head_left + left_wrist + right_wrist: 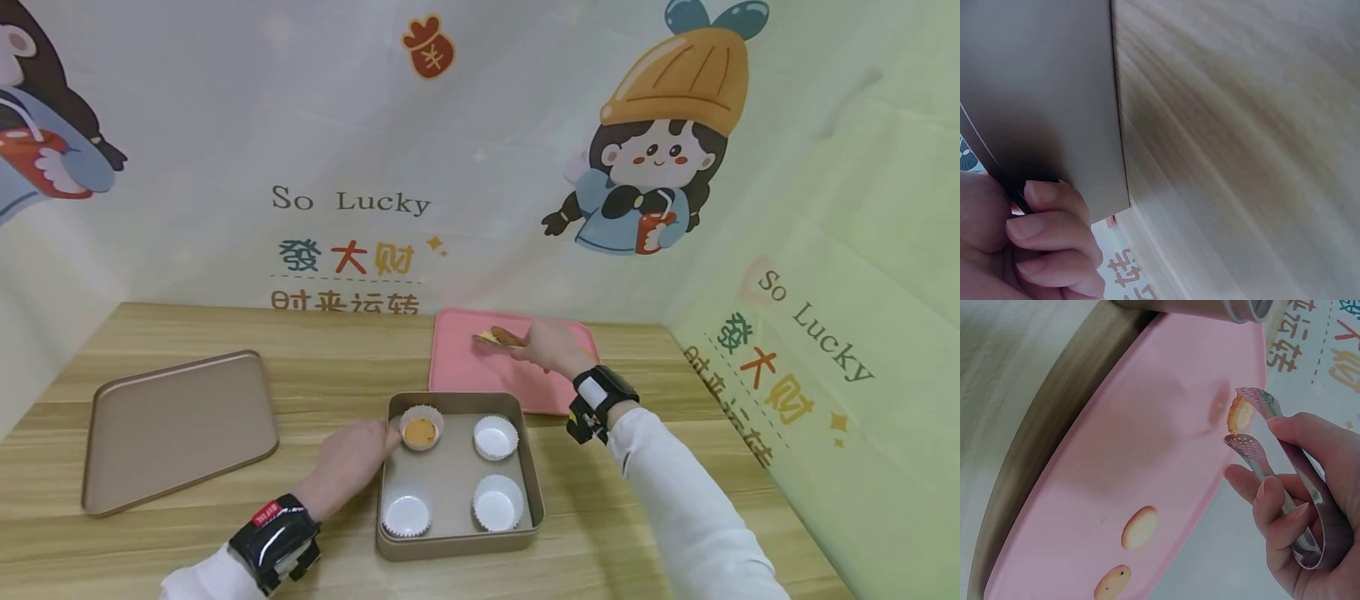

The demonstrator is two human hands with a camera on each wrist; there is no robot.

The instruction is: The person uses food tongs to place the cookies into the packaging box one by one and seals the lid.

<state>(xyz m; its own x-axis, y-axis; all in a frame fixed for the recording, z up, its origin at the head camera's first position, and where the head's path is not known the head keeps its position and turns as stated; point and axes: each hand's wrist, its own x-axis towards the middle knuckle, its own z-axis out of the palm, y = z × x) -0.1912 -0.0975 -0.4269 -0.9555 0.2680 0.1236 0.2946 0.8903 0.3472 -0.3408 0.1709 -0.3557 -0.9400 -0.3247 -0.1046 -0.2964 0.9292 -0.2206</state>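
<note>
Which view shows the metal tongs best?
Right wrist view: both perforated tips of the metal tongs show, with a biscuit between them. The head view shows a small part beyond the right hand; the left wrist view shows none.

"What's on the table?"

"A baking sheet at the left, a baking tin near the middle, and a serving tray behind the tin, reaching further right."

"Inside the tin?"

"Four paper cups, one toward each corner; the far-left one has a biscuit in it."

"The hands?"

"Left hand at the tin's left wall, toward the far end. Right hand above the serving tray with tongs, a cookie between their ends."

"Anything right of that cookie?"

"Two more cookies on the tray."
</note>
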